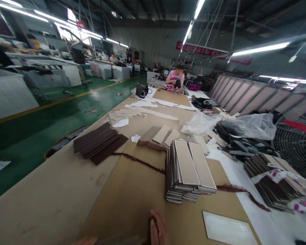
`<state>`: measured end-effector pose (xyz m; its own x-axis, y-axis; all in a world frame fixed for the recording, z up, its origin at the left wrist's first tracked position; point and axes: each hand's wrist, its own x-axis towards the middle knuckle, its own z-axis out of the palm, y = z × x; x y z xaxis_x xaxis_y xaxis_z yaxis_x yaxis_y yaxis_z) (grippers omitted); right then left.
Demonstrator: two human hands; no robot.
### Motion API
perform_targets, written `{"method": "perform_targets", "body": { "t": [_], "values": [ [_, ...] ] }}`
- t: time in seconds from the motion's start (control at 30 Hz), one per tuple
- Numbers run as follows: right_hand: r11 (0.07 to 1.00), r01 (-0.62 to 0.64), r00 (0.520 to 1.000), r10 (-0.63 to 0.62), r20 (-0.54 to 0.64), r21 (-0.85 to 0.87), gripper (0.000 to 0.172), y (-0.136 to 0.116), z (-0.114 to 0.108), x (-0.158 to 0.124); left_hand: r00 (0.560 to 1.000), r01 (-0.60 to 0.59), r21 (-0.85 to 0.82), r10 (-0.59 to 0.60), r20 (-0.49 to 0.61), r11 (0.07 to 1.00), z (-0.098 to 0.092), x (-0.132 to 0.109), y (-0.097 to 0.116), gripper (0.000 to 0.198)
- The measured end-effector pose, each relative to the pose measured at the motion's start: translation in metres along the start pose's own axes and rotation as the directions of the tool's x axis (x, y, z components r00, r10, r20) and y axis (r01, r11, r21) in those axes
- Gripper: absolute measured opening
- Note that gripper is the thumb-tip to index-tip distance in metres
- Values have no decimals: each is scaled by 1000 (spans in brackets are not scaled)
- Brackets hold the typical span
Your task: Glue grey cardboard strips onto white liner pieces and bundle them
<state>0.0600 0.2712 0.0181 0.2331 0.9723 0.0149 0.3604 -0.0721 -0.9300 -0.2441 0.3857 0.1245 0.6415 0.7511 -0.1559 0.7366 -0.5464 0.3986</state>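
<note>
At the bottom edge my right hand (158, 228) is closed, fingers pressed together. Only a sliver of my left hand (86, 241) shows, blurred, its fingers hidden. Between the hands lies a dim brownish shape, too unclear to name. Beyond my right hand stands a stack of beige panels with dark edges (187, 163), laid in two columns. To its lower right a pale glossy rectangular plate (229, 228) lies flat. A fanned pile of dark brown strips (98, 140) is on the left of the table, and pale beige pieces (153, 136) lie behind the stack.
Brown board (132, 190) covers part of the long table. A dark reddish strip (140, 161) runs toward the stack. At right are a tied bundle of panels (272, 180), clear plastic (255, 127) and a fan guard (295, 143). A person (175, 80) works at the far end.
</note>
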Motion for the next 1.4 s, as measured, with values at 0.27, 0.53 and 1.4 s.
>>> {"method": "perform_targets", "body": {
  "t": [0.27,0.53,1.4],
  "values": [
    [942,-220,926,120,358,252,54,-18,-2,-49,985,120,-28,-115,128,992,80,-91,31,79],
    [989,-14,909,-50,415,150,66,-21,67,-94,988,143,15,-144,60,990,111,-119,48,108],
    [927,373,813,-304,497,-43,60,10,7,-144,952,164,92,-133,-277,982,134,-172,55,94]
  ]
}}
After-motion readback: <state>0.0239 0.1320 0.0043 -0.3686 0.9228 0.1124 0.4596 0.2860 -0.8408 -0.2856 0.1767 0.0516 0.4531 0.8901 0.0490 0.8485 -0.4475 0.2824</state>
